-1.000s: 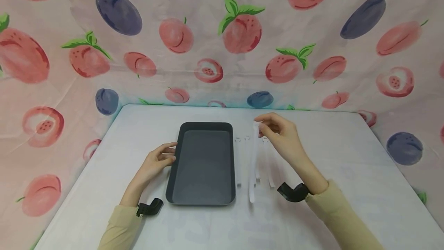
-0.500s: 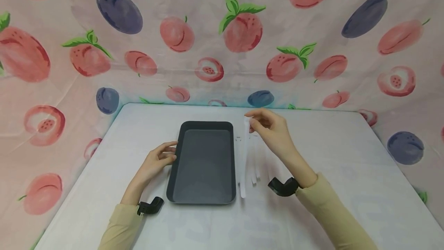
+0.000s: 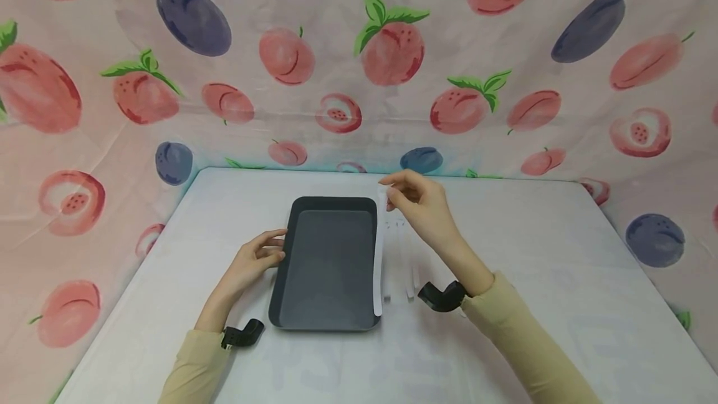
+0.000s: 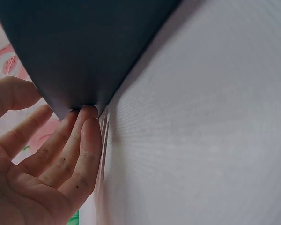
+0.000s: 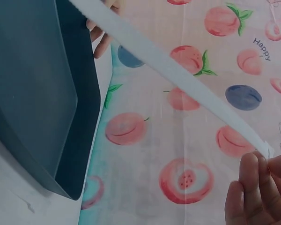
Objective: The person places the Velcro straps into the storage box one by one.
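Observation:
A dark grey rectangular baking tray lies on the white table. My left hand rests at its left side; in the left wrist view the fingertips touch the outer wall, and the thumb is near the rim. Between thumb and fingers, my right hand pinches one end of a long, narrow white strip. From there the strip slants down over the tray's right rim, its lower end near the front right corner. In the right wrist view the strip looks flat and flexible, with a small notched end at the fingertips.
Several similar white strips lie on the table right of the tray, partly hidden by my right hand and wrist. A fruit-print cloth hangs behind the table. Each wrist wears a black camera mount.
My right hand has moved left with the strip, from above the other strips to the tray's right rim. The left hand and the tray have stayed in place.

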A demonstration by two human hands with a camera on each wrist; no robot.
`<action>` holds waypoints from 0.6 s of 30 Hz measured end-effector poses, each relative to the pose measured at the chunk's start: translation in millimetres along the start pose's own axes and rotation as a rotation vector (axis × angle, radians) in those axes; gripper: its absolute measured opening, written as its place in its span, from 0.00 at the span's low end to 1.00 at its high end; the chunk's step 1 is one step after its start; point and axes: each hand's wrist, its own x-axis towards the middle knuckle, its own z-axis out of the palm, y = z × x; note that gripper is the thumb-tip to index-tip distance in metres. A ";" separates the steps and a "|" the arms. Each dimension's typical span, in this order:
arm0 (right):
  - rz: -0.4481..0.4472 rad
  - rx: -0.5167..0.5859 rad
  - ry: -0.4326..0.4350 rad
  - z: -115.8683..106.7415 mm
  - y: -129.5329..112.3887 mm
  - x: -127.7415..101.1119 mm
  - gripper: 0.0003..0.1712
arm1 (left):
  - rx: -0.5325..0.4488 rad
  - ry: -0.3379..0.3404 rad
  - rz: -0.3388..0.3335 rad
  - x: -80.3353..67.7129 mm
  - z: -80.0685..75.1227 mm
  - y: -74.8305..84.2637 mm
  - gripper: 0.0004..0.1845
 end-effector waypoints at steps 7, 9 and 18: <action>0.002 0.030 -0.013 12.0 0.7 6.2 0.10 | 0.003 0.001 -0.005 2.0 0.7 -1.9 0.28; 0.011 0.036 -0.019 15.0 1.2 8.1 0.10 | -0.005 -0.002 0.000 2.4 0.6 -2.6 0.28; 0.056 0.062 -0.049 29.2 -0.8 17.8 0.11 | -0.020 -0.006 0.011 0.9 -0.7 -2.0 0.28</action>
